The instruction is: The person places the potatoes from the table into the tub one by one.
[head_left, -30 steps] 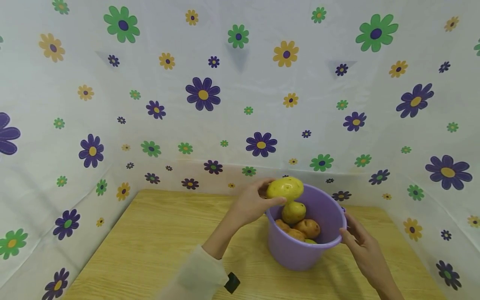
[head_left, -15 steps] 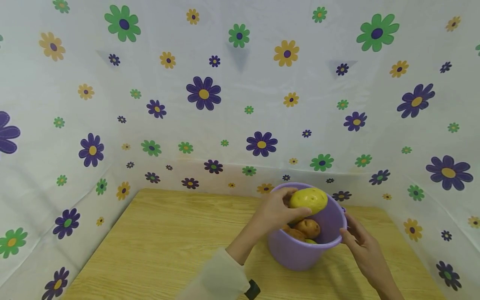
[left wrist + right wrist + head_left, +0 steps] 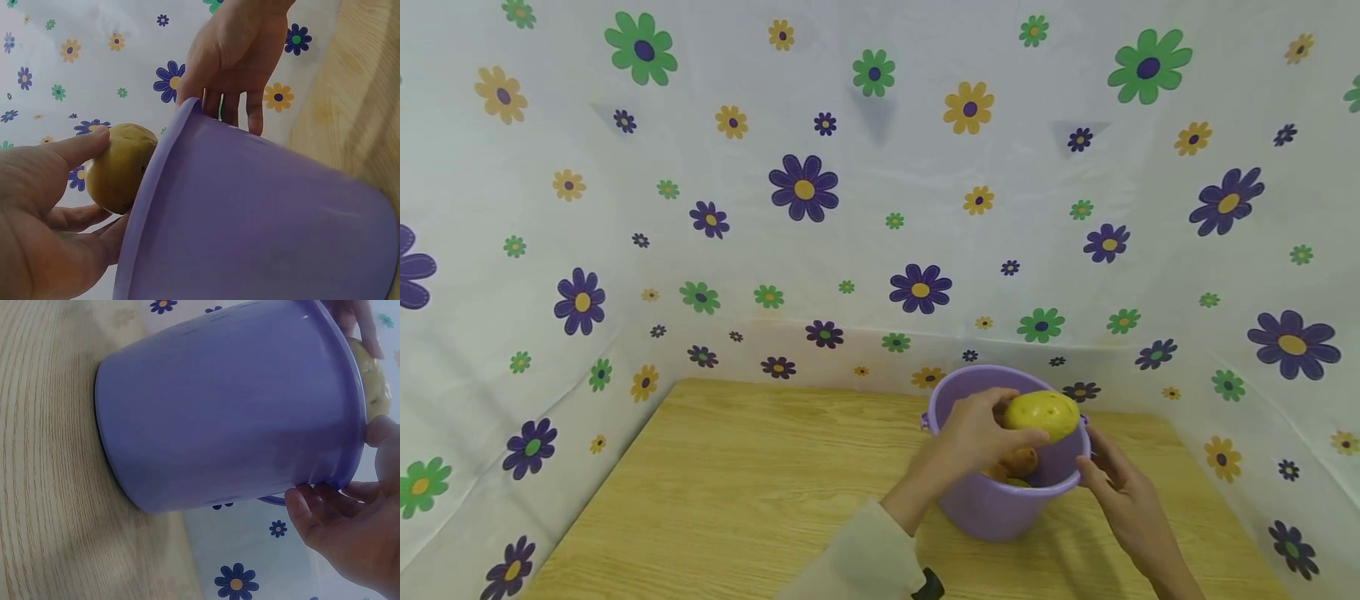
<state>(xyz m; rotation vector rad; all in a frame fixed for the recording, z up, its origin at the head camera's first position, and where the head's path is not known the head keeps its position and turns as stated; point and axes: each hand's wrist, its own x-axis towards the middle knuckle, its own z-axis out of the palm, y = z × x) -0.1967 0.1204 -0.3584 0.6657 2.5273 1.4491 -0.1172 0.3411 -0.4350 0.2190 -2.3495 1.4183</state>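
Note:
My left hand (image 3: 972,437) holds a large yellow potato (image 3: 1047,415) above the mouth of a purple bucket (image 3: 988,510). Thumb on one side and fingers on the other grip that potato (image 3: 120,172) in the left wrist view, near the bucket's rim. On the bucket's right side, my right hand (image 3: 1126,492) pinches the rim, thumb inside and fingers outside. The right wrist view shows those fingers (image 3: 300,512) around the rim of the bucket (image 3: 231,412). Brownish potatoes (image 3: 1021,460) lie inside the bucket, partly hidden by the left hand.
The bucket stands upright on a wood-grain table (image 3: 737,483). White sheeting (image 3: 850,250) printed with green, yellow and purple flowers encloses the table at the back and both sides. A dark wrist piece (image 3: 928,583) shows by the left sleeve (image 3: 865,558).
My left hand has carried the yellow potato rightward and slightly down, from the bucket's left rim to over its right part. The right hand and the bucket have stayed in place.

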